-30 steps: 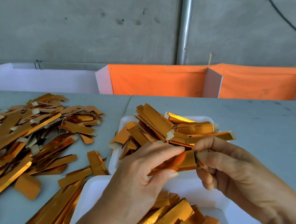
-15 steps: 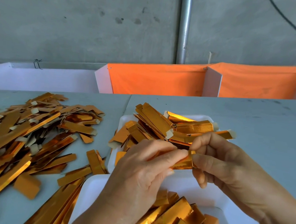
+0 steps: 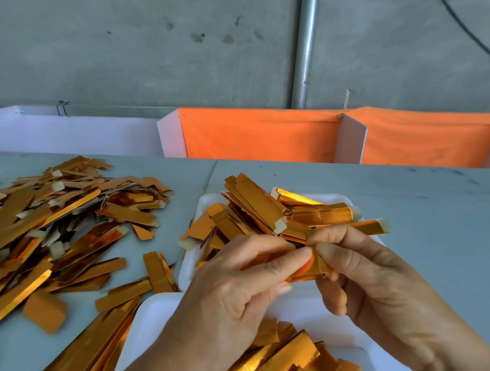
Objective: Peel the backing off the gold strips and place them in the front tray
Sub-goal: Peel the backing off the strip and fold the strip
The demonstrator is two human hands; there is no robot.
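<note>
Grey counter (image 3: 416,209): left hand (image 3: 226,298) and right hand (image 3: 379,278) pinch one strip (image 3: 304,271), mid-peel; next, pull backing free.

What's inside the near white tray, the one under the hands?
The near tray holds a pile of gold strips lying flat and overlapping. The left hand and right hand cover its middle, so what lies there is hidden.

**What we see around the work**

We see a grey table (image 3: 417,203) with a seam running across its top; behind it stands an orange cloth barrier (image 3: 258,135) stretched between white divider panels (image 3: 351,139); a white board (image 3: 71,130) continues to the left; beyond rises a grey concrete wall (image 3: 132,37), with a metal pipe (image 3: 306,40) upright against it and a black cable (image 3: 479,43) curving across the upper right.
</note>
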